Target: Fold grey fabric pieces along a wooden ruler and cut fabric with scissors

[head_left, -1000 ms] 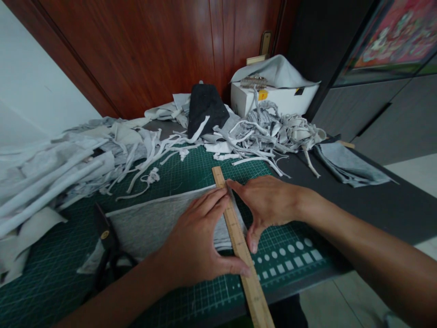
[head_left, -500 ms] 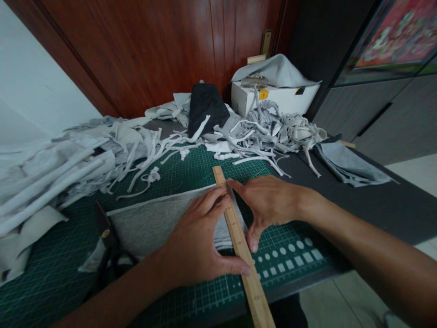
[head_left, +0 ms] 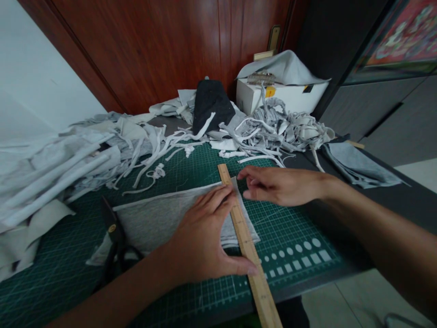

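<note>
My left hand (head_left: 201,239) lies spread over a wooden ruler (head_left: 244,232), its fingertips and thumb pressing on it. Beneath the ruler is a folded piece of grey cloth (head_left: 153,216), which sticks out a little past the ruler's right side. Just off the cloth's far right corner hovers my right hand (head_left: 283,184), fingers loosely curled, thumb apart from the index finger, nothing visible in it. Black-handled scissors (head_left: 114,232) rest at the cloth's left end, partly behind my left forearm. All this sits on a green cutting mat (head_left: 290,223).
Heaps of grey and white cloth strips (head_left: 82,155) cover the left side, with more tangled strips (head_left: 273,127) at the back. A black cloth (head_left: 211,107) and a white box (head_left: 283,95) stand behind. Folded grey cloth (head_left: 362,164) lies at the table's right.
My right hand has lifted off the cloth's right edge beside the ruler, moved slightly away and curled its fingers. My left hand stays on the ruler. The whole view has shifted slightly.
</note>
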Motion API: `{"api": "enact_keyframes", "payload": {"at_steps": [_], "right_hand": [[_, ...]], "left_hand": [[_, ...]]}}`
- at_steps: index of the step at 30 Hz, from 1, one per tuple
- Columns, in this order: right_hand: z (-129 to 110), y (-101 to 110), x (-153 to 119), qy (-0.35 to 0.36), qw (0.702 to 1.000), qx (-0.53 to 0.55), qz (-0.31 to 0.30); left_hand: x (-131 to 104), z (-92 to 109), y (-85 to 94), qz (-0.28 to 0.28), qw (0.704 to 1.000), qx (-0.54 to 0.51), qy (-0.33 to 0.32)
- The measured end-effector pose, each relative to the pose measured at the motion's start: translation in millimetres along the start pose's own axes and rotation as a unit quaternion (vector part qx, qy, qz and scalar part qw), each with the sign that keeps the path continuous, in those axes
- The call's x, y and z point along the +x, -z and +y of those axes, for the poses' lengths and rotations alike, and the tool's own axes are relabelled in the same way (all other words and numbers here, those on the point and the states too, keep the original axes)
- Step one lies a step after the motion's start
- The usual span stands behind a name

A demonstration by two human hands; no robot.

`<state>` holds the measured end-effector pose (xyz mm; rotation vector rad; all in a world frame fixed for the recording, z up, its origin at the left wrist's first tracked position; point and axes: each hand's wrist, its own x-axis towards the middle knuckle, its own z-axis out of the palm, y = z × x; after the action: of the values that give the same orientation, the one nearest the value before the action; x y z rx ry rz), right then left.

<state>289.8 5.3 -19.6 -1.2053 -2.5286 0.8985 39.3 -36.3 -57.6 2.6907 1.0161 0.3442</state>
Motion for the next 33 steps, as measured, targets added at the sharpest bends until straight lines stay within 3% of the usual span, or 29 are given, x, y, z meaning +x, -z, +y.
{"api": "enact_keyframes", "payload": {"at_steps": [5, 9, 11, 16, 23, 33], "right_hand": [[8, 4, 16, -0.044, 0.991, 0.099, 0.074], [16, -4, 31, -0.049, 0.942, 0.3, 0.144], [20, -9, 35, -0.051, 0.92, 0.338, 0.19], [25, -17, 39, -0.06, 0.919, 0.3, 0.248], [24, -26, 42, -0.059, 0.943, 0.25, 0.211], [28, -34, 47, -0.058, 0.962, 0.155, 0.218]], "left_hand": [[-1, 0, 0.2, 0.003, 1.0, 0.005, -0.004], [2, 1, 1.0, 0.007, 1.0, 0.0, -0.001], [3, 2, 2.0, 0.013, 1.0, -0.003, 0.0], [2, 2, 3.4, 0.015, 1.0, -0.005, -0.007], [3, 3, 4.2, 0.004, 1.0, -0.003, -0.005], [2, 3, 4.1, -0.01, 1.0, -0.001, 0.002]]}}
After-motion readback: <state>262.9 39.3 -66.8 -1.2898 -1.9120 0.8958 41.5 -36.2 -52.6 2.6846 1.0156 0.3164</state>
